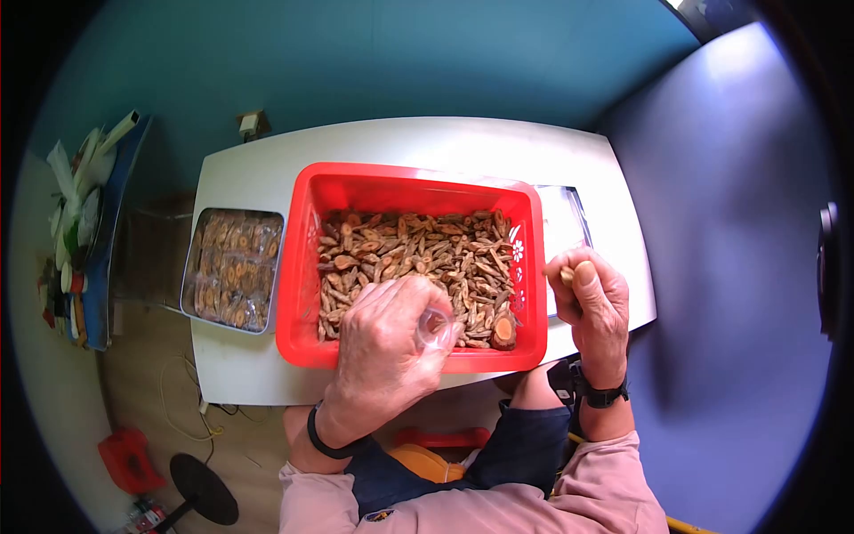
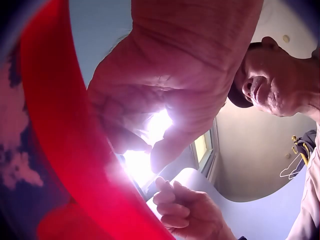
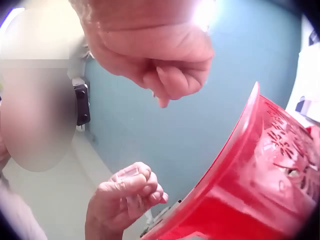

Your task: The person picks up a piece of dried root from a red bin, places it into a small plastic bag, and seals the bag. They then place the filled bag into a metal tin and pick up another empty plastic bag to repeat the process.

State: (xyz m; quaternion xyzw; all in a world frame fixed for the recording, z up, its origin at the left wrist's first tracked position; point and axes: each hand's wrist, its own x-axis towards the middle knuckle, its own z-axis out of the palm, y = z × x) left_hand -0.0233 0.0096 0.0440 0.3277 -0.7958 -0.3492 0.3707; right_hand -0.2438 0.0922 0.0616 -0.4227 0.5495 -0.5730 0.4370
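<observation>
My left hand (image 1: pixel 387 343) is over the front of a red plastic basket (image 1: pixel 307 351), its fingers curled round a small clear plastic bag (image 1: pixel 435 328) whose round mouth faces up. Dried root slices (image 1: pixel 400 254), brown-barked with pale cut faces, fill the basket; a larger round slice (image 1: pixel 503 331) lies in its front right corner. Just beyond the basket's right side, my right hand (image 1: pixel 598 298) pinches a pale slice (image 1: pixel 567 275) between thumb and fingers. In the right wrist view the clear bag (image 3: pixel 127 175) shows in the left hand's grip.
A metal tin (image 1: pixel 184 298) of clear packets filled with slices stands left of the basket on the white table (image 1: pixel 400 133). Behind the right hand lies a flat tray (image 1: pixel 560 214) with a bright surface. A teal wall (image 1: pixel 400 62) rises behind the table.
</observation>
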